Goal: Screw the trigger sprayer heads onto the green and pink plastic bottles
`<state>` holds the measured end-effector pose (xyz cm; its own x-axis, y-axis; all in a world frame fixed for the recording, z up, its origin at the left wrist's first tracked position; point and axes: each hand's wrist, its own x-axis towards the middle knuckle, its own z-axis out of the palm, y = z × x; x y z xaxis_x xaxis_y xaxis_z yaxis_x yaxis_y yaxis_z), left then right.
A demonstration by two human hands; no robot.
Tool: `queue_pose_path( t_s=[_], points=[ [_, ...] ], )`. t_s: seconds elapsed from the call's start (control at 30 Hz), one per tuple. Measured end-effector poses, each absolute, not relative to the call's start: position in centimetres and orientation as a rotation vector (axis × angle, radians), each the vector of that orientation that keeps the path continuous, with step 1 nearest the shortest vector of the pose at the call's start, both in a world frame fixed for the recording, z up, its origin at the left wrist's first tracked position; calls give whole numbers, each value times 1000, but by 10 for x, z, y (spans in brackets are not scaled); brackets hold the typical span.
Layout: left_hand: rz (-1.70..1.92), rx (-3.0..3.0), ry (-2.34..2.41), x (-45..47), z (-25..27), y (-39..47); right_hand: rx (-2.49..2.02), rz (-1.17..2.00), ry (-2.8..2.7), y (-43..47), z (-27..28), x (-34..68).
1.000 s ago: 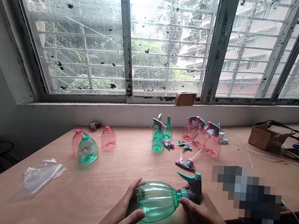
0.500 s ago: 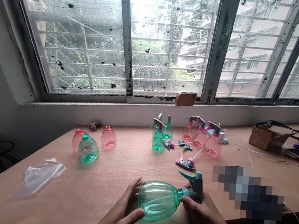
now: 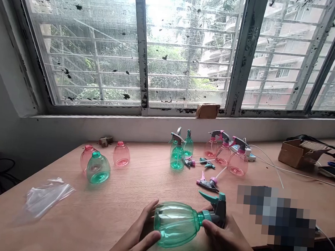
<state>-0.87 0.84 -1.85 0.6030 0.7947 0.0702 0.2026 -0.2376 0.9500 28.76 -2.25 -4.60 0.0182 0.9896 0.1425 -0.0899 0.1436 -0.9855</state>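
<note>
Left grip (image 3: 138,235) curves loosely, thumb and fingers spread, around the base of a green bottle (image 3: 177,223) held sideways between the two, while the right grip (image 3: 226,235) closes around its spray head (image 3: 221,210) (trigger uppermost), thumb at the collar (image 3: 206,214). Just beyond them, a loose pink-and-grey sprayer (image 3: 208,184) lies on the counter (image 3: 140,177); a clear plastic bag (image 3: 44,201) lies well to their left.

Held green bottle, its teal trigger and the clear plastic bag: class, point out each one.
Held green bottle (image 3: 177,223): head view, middle of its body.
Teal trigger (image 3: 210,199): head view, middle of the lever.
Clear plastic bag (image 3: 44,201): head view, its crumpled middle.
</note>
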Motion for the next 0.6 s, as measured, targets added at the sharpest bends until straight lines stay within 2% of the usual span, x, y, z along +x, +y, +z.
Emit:
queue_pose_path(
  t_s=[0.3, 0.6],
  points=[
    [719, 1968, 756, -6, -34, 16, -1014, 1155, -1176, -21, -50, 289],
    [655, 1842, 886, -4, 4, -6, -1039, 1168, -1130, -22, -50, 288]
  ],
)
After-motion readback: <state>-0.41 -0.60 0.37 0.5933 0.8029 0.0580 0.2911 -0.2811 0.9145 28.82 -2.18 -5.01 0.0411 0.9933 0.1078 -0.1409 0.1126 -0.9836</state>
